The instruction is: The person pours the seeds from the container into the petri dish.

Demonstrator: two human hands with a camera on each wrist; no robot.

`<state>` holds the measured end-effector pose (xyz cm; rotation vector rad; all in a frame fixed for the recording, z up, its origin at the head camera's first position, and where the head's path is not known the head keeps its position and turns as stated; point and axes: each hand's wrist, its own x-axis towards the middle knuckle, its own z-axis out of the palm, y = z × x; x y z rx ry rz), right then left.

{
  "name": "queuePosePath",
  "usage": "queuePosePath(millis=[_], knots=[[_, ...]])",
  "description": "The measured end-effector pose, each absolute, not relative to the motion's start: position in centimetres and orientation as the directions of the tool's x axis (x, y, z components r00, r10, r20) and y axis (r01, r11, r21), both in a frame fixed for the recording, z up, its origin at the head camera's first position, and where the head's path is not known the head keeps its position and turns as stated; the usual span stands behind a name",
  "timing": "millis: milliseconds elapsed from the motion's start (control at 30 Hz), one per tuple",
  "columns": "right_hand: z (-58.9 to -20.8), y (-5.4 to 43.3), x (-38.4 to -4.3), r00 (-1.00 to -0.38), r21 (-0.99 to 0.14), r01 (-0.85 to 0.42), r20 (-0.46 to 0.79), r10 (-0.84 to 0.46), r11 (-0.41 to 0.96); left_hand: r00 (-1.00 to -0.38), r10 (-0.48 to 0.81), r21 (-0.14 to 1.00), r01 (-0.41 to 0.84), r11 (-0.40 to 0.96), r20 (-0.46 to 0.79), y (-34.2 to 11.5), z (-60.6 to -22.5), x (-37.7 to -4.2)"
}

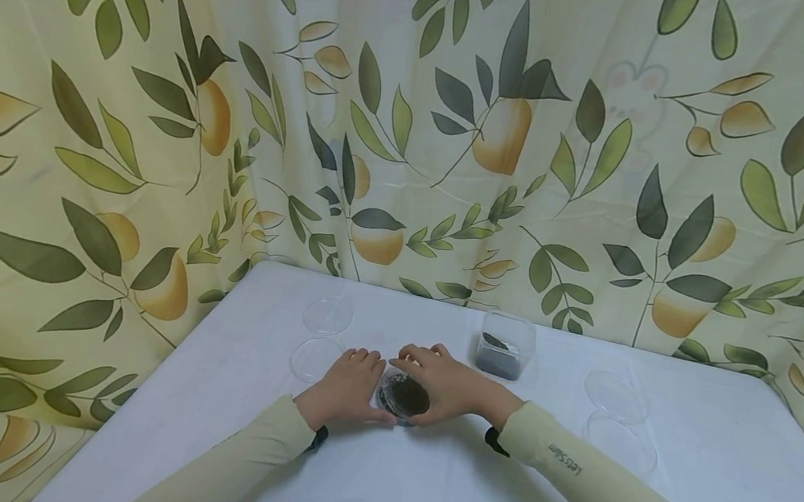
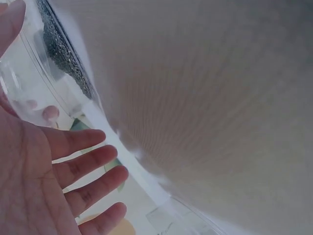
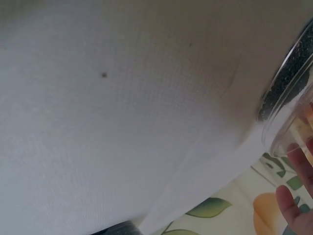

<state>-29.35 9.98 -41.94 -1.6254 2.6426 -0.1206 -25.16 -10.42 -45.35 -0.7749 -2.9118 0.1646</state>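
Observation:
A round clear plastic container of dark granules stands between both hands, near the middle of the white table. My left hand holds its left side, thumb at the front and fingertips at the back. In the left wrist view, the other fingers of this left hand stretch out apart beside the clear wall. On the opposite side my right hand grips the container, its fingers arching over the back and its thumb in front. The right wrist view catches only part of the right hand by the container.
Behind the right hand stands a square clear box with dark granules. Flat clear round pieces lie at the left, with others at the right. A leaf-patterned curtain hangs along the back edge of the table.

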Motion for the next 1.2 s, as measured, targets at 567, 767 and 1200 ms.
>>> queuePosePath(millis=[567, 767, 1200], knots=[[-43.1, 9.5, -29.6, -0.439, -0.056, -0.897, -0.007, -0.898, 0.439, -0.862, 0.507, -0.141, 0.500, 0.854, 0.017, -10.9, -44.5, -24.9], [-43.4, 9.4, -29.4, -0.424, -0.064, -0.903, -0.017, -0.905, 0.425, -0.864, 0.504, -0.134, 0.499, 0.856, 0.005, -11.5, -43.9, -24.8], [-42.9, 9.6, -29.2, -0.454, -0.087, -0.886, -0.038, -0.890, 0.455, -0.887, 0.461, -0.032, 0.460, 0.887, 0.026, -13.6, -43.2, -24.7]])
